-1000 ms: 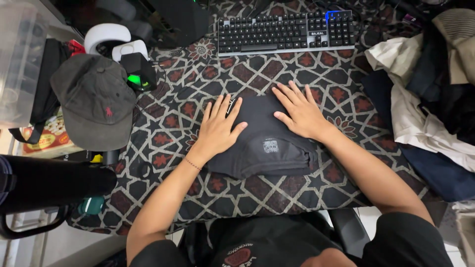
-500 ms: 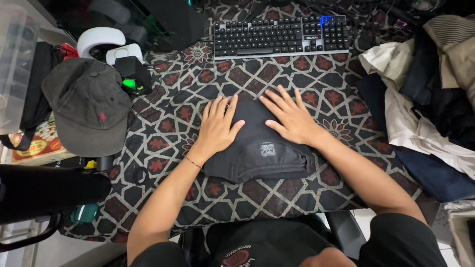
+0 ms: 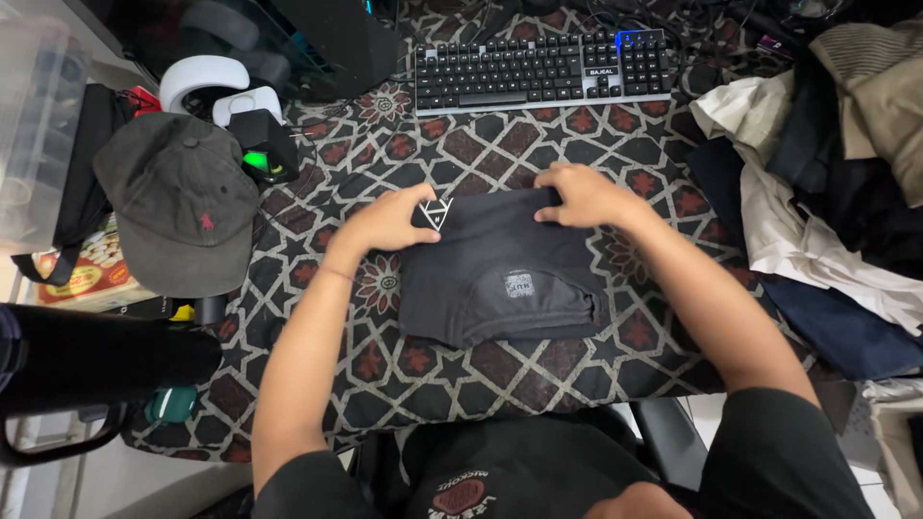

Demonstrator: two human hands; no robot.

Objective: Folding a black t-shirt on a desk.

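Observation:
A folded black garment (image 3: 500, 274) with a small white label and a white triangle mark lies on the patterned cloth (image 3: 385, 375) in front of me. My left hand (image 3: 389, 219) grips its far left corner, fingers curled around the fabric by the triangle mark. At the far right corner, my right hand (image 3: 582, 195) pinches the garment's top edge. Both hands sit at the side of the garment nearest the black keyboard (image 3: 543, 67).
A grey cap (image 3: 178, 207) lies at the left next to a small black device with a green light (image 3: 260, 144). A pile of white, dark and beige clothes (image 3: 827, 192) fills the right side. A black cylinder (image 3: 96, 360) lies at the lower left.
Both hands lay flat on top of the garment before. They have slid up to its far edge and closed on the two far corners.

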